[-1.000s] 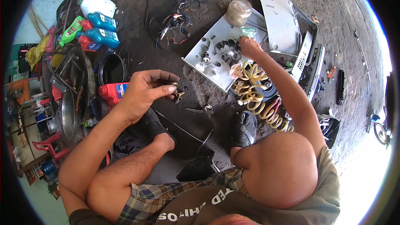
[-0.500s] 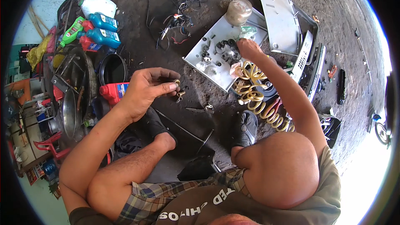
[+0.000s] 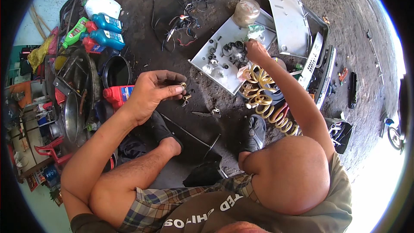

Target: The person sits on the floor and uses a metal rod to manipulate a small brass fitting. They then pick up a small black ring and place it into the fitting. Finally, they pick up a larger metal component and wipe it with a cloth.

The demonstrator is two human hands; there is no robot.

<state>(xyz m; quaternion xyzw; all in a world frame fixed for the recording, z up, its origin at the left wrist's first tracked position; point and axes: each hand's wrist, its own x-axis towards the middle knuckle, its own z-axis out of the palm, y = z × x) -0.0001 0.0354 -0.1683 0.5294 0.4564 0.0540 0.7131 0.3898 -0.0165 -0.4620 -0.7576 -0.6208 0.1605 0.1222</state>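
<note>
- A brass-coloured ring (image 3: 183, 85), ten o'clock from centre, is pinched in the left hand (image 3: 151, 89).
- At two o'clock from it, the right hand (image 3: 257, 53) curls over the metal tray (image 3: 228, 32); its hold cannot be told.
- Coiled yellow hose (image 3: 260, 97): three o'clock.

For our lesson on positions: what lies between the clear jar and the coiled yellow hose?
Head view: a greenish plastic bag and the right hand lie between them.

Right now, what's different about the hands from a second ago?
The right hand and its forearm have shifted slightly to the left, the hand still down at the grey metal tray. I can't see it take or drop anything. The left hand still pinches a small brass-coloured ring; the clear jar stayed put.
</note>
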